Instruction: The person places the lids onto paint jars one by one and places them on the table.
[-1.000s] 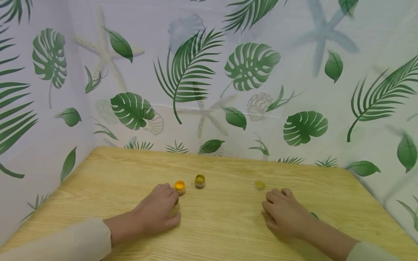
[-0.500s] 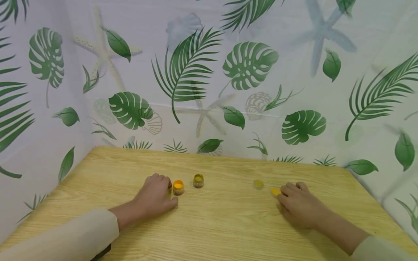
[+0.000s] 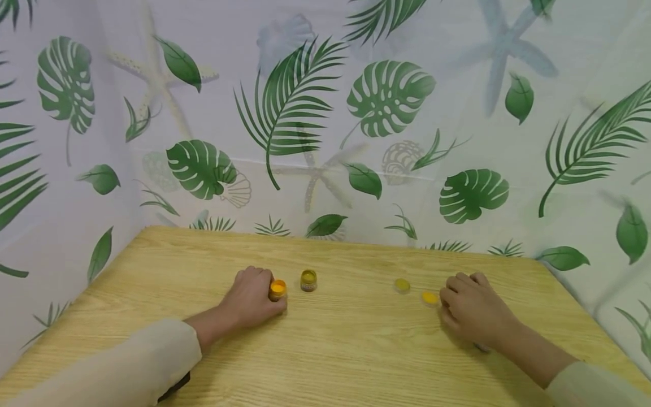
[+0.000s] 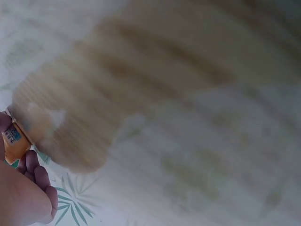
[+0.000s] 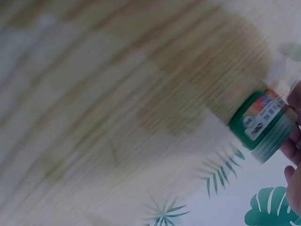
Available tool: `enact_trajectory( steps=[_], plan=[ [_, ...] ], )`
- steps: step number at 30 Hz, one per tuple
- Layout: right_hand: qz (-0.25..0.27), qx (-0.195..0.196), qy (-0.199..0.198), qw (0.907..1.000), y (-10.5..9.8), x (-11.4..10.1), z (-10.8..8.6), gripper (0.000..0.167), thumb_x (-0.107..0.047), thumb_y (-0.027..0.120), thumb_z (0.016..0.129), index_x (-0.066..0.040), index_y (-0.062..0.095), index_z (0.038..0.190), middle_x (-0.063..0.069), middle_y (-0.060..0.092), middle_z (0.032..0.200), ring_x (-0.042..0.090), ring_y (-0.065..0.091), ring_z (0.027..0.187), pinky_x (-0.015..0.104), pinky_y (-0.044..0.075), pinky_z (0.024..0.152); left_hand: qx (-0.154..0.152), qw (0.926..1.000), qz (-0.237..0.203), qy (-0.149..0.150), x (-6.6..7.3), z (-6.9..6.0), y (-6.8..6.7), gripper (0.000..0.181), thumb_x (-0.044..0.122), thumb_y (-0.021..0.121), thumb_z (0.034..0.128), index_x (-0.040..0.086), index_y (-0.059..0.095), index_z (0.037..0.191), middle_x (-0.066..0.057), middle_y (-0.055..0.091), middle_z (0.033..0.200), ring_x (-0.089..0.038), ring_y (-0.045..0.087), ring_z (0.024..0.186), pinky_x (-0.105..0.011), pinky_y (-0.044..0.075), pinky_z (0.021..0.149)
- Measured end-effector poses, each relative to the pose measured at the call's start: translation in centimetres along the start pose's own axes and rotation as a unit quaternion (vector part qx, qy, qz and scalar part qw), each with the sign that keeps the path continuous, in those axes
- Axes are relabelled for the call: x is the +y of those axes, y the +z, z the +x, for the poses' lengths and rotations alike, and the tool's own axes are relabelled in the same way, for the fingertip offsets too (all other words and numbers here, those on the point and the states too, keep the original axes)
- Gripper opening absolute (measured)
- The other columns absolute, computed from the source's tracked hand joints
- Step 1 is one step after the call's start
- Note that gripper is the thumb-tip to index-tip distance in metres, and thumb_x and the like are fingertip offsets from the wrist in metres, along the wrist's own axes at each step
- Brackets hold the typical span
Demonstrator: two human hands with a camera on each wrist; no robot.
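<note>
My left hand [image 3: 251, 299] grips the small orange paint jar [image 3: 277, 289], thumb on its near side. In the left wrist view the orange jar [image 4: 17, 142] shows between thumb and fingers. My right hand [image 3: 475, 310] rests low over the table, fingers loosely bent beside the orange lid [image 3: 429, 298]. In the right wrist view a green jar [image 5: 261, 120] stands close to the right fingers [image 5: 292, 149]; no grip on it shows. In the head view, my right hand mostly hides that jar [image 3: 482, 347].
An open olive-yellow jar [image 3: 308, 280] stands right of the orange one. A matching yellowish lid [image 3: 402, 285] lies left of the orange lid. Behind the wooden table [image 3: 346, 350] hangs a leaf-patterned cloth [image 3: 325, 186].
My right hand has moved right and slightly away, leaving the orange lid on the table beside it. My left thumb has closed in on the orange jar.
</note>
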State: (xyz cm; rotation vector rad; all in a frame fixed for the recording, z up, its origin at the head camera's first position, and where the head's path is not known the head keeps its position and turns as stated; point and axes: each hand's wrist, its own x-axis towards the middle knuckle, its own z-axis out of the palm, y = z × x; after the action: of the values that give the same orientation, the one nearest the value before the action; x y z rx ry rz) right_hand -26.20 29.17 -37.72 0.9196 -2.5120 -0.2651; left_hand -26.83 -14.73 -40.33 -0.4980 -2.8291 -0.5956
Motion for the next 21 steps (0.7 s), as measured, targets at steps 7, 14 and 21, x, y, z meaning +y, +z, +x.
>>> enact_trajectory(
  steps=[7,14,21],
  plan=[
    [0.041,-0.112,0.151,0.9813,-0.3,-0.9,1.9,0.044,-0.045,0.059,0.094,-0.005,0.07,0.108,0.014,0.065,0.111,0.034,0.057,0.103,0.056,0.039,0.08,0.019,0.9993,0.019,0.028,0.1,-0.1,0.2,0.022,0.028,0.068,0.078,0.013,0.052,0.073,0.003,0.046,0.064,-0.016,0.041,0.066,-0.039,0.038,0.076],
    [0.06,-0.123,0.166,0.9766,0.1,-1.4,2.3,0.035,-0.038,0.059,0.092,-0.006,0.069,0.097,0.01,0.065,0.1,0.029,0.057,0.093,0.052,0.036,0.075,0.026,0.998,0.015,0.055,0.8,0.1,0.1,0.023,0.028,0.069,0.076,0.015,0.051,0.069,0.005,0.045,0.061,-0.016,0.04,0.064,-0.037,0.037,0.075],
    [0.057,-0.131,0.168,0.9754,-0.2,-2.7,3.0,0.028,-0.037,0.059,0.091,-0.011,0.062,0.082,0.004,0.06,0.086,0.025,0.053,0.082,0.05,0.034,0.076,0.036,0.997,0.016,0.066,0.6,-0.2,0.4,0.022,0.027,0.069,0.075,0.013,0.052,0.069,0.005,0.046,0.062,-0.015,0.04,0.063,-0.035,0.036,0.072]
  ],
)
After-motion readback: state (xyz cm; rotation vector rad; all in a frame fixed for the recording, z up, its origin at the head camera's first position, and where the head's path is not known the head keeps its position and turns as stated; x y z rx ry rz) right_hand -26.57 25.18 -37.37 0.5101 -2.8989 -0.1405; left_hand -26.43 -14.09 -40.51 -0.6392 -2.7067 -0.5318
